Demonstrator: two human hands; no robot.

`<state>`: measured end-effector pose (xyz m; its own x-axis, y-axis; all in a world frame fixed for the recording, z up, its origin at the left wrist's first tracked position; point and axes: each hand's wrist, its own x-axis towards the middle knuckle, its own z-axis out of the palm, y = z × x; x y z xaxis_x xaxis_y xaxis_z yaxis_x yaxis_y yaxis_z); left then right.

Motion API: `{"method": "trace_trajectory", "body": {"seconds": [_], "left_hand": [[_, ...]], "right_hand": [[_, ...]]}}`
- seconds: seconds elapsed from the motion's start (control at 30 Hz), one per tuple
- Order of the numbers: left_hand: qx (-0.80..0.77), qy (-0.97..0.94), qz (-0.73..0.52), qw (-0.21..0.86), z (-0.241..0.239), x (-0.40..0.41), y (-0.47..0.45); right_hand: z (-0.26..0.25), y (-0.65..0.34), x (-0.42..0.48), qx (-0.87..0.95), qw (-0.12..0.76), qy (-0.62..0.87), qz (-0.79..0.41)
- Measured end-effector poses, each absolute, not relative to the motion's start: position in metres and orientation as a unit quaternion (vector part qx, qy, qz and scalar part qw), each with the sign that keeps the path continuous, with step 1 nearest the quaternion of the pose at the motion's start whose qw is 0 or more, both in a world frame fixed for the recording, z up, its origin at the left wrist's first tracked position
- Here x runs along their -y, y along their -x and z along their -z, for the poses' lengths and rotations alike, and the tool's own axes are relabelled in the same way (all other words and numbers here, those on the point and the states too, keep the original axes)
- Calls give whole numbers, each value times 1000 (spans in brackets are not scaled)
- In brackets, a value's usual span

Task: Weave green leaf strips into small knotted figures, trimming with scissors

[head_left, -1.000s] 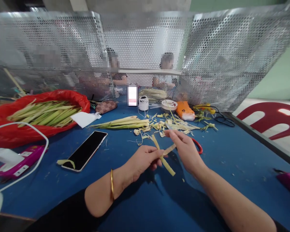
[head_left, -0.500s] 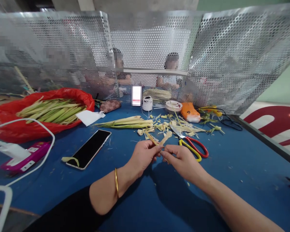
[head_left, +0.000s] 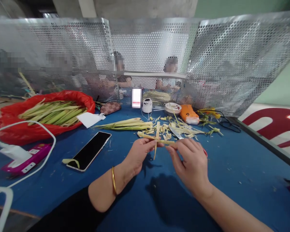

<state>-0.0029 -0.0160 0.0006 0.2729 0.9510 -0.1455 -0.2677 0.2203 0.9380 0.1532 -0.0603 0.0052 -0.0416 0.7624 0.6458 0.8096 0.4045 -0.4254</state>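
My left hand (head_left: 145, 149) pinches pale yellow husk strips (head_left: 158, 130) where they cross. One strip stands roughly upright, its lower end hanging beneath the fingers; another runs sideways. At the right end of the sideways strip, my right hand (head_left: 189, 161) is closed with thumb and forefinger on the tip. Behind that hand lie scissors (head_left: 176, 132), their handles mostly covered by it. Husk scraps (head_left: 165, 129) are scattered just beyond my fingers. A bundle of long green-yellow husks (head_left: 125, 124) rests to the left of the scraps.
A red plastic bag (head_left: 9, 129) of husks stands at left, near a phone (head_left: 89, 151) and a purple power strip (head_left: 31, 159) with a white cable. Farther back are a thread spool (head_left: 147, 106), a round container (head_left: 172, 109) and an orange packet (head_left: 188, 114). People sit behind a perforated metal screen (head_left: 149, 38).
The strips have turned from a V shape to a cross. My right hand has rotated and shifted right, now covering the scissor handles. My left hand has moved slightly.
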Motion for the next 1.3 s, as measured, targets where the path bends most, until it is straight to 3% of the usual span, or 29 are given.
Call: {"method": "trace_trajectory", "body": {"seconds": [0.17, 0.27, 0.43, 0.8, 1.03, 1.1, 1.2, 1.3], "left_hand": [[-366, -397, -458, 706, 1, 20, -3], [-370, -374, -453, 720, 1, 23, -7], [-363, -363, -466, 720, 3, 25, -7], [-374, -335, -473, 724, 10, 23, -7], [-382, -349, -441, 733, 8, 17, -3], [-393, -361, -423, 733, 3, 15, 1], [-412, -373, -383, 738, -3, 15, 4], [-405, -399, -331, 753, -5, 18, 5]], "right_hand": [[5, -141, 56, 628, 417, 540, -373], [11, -135, 54, 550, 444, 522, -477], [14, -137, 54, 566, 475, 490, -464], [26, -138, 53, 676, 440, 485, -338], [19, -140, 55, 683, 420, 505, -320], [8, -149, 54, 646, 456, 544, -280], [-5, -164, 47, 546, 577, 588, -152], [-7, -172, 37, 511, 564, 578, -293]]}}
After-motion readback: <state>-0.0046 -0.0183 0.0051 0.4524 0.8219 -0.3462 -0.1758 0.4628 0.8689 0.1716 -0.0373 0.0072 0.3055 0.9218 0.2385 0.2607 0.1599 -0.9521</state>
